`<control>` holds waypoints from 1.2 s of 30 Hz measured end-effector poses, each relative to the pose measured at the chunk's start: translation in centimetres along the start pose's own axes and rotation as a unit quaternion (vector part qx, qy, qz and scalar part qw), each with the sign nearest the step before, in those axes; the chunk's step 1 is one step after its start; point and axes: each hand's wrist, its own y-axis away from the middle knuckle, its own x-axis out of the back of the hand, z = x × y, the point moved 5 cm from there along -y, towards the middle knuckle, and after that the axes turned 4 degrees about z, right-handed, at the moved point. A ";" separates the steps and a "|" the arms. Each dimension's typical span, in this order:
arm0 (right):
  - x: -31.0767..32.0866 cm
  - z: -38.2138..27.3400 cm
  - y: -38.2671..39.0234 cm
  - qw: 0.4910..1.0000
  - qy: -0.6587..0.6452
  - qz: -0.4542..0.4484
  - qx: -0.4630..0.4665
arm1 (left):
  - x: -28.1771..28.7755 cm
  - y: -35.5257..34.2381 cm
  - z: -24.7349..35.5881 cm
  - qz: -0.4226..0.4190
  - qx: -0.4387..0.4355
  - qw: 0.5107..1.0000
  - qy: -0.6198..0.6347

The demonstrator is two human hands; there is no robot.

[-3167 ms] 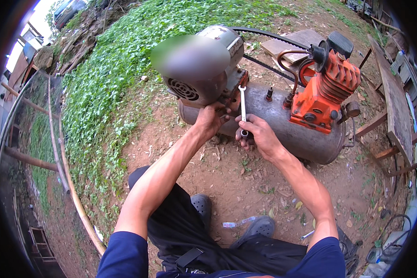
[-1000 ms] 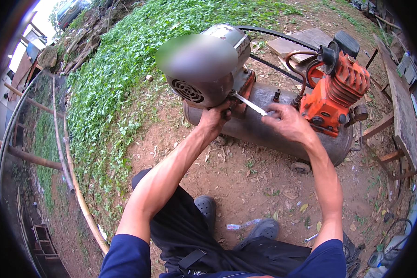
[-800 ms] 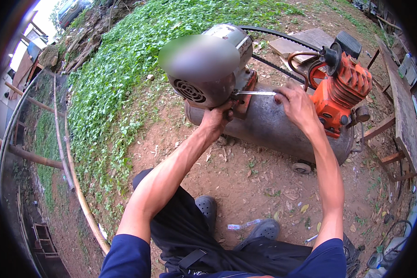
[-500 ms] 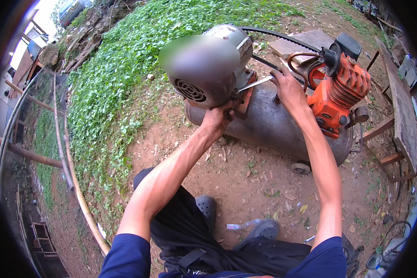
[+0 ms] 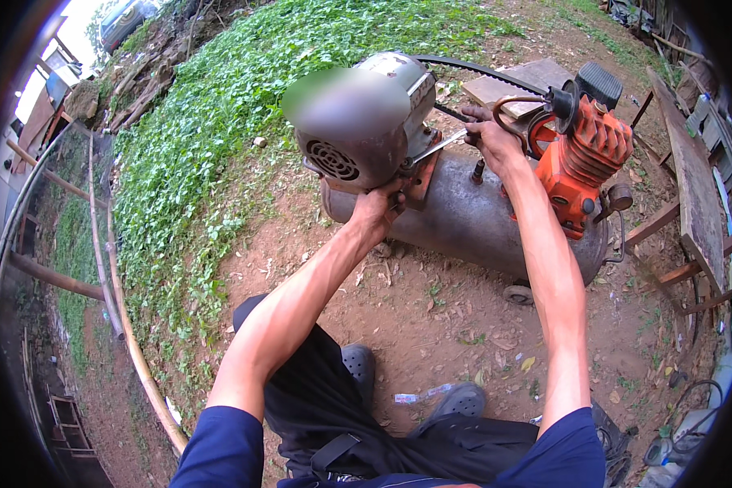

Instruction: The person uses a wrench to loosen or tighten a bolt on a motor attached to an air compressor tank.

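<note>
An air compressor stands before me: a grey electric motor (image 5: 358, 134) and an orange pump head (image 5: 577, 175) sit on a dark, rusty tank (image 5: 464, 215). My left hand (image 5: 376, 213) is closed at the near underside of the motor's orange mount (image 5: 420, 183); what its fingers grip is hidden. Between thumb and fingers, my right hand (image 5: 496, 142) holds the outer end of a silver wrench (image 5: 437, 148). The wrench slants down to the motor's foot, where its other end meets the mount. A black drive belt (image 5: 484, 69) runs from motor to pump, passing close behind my right fingers.
A wooden board (image 5: 520, 81) lies behind the belt. To the right stands a plank bench (image 5: 695, 191). Bamboo poles and netting (image 5: 130, 325) line the left side. A small clear plastic piece (image 5: 423, 396) lies between my shoes, and cables (image 5: 695, 398) lie at lower right.
My right fingers have shifted on the wrench's end and look more stretched out. The left hand stays at the motor mount. The view has shifted slightly.
</note>
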 end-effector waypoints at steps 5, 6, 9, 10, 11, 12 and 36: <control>-0.5 0.0 2.4 0.985 -0.099 0.127 0.057 | 0.6 -0.4 0.3 -0.026 -0.004 0.999 -0.021; 0.2 -0.2 2.0 0.979 -0.116 0.153 0.065 | 0.1 -0.3 0.2 -0.028 -0.002 0.999 -0.017; 1.0 -0.4 0.8 0.964 -0.164 0.196 0.076 | -0.1 -0.4 -0.1 -0.010 0.003 1.000 -0.008; 0.6 -0.2 1.0 0.961 -0.160 0.212 0.074 | 0.0 -0.4 0.0 -0.001 0.004 1.000 -0.007; 0.3 0.1 1.5 0.959 -0.156 0.227 0.072 | 0.1 -0.3 -0.1 -0.001 -0.001 1.000 -0.012; 0.5 0.2 2.0 0.955 -0.152 0.246 0.073 | -0.5 0.0 0.0 -0.005 -0.005 1.000 -0.019; -7.5 4.9 19.0 0.948 0.111 -0.261 -0.144 | -0.1 0.0 0.1 -0.026 -0.036 0.997 -0.069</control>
